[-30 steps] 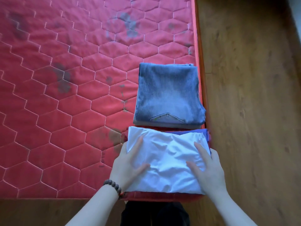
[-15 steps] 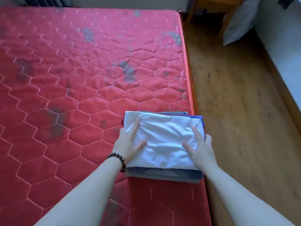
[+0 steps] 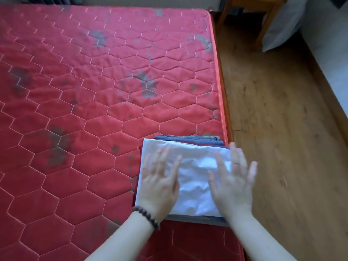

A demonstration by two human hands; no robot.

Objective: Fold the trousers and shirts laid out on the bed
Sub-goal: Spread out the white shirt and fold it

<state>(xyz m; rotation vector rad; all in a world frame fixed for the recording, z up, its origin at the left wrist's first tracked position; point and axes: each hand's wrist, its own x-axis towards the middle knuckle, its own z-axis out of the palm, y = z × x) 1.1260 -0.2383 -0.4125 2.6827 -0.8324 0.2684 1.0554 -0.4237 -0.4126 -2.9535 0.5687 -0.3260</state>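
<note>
A folded white shirt [image 3: 195, 166] lies on top of a stack by the right edge of the red quilted mattress [image 3: 94, 110]. Folded blue jeans [image 3: 190, 138] show beneath it at the far side, and a grey folded edge [image 3: 192, 219] shows at the near side. My left hand [image 3: 160, 181], with a bead bracelet at the wrist, hovers blurred over the shirt's left half with straight spread fingers. My right hand [image 3: 233, 183] is likewise blurred over the right half, fingers straight and spread. Neither hand holds anything.
Wooden floor [image 3: 282, 129] runs along the right of the bed. A wooden chair or table leg [image 3: 263, 29] and a pale pillow [image 3: 282, 29] stand at the back right by a grey wall. The mattress has dark stains.
The white shirt stack was carried from the near edge onto the folded jeans. Both hands, flat on the shirt before, have now lifted off it with fingers spread.
</note>
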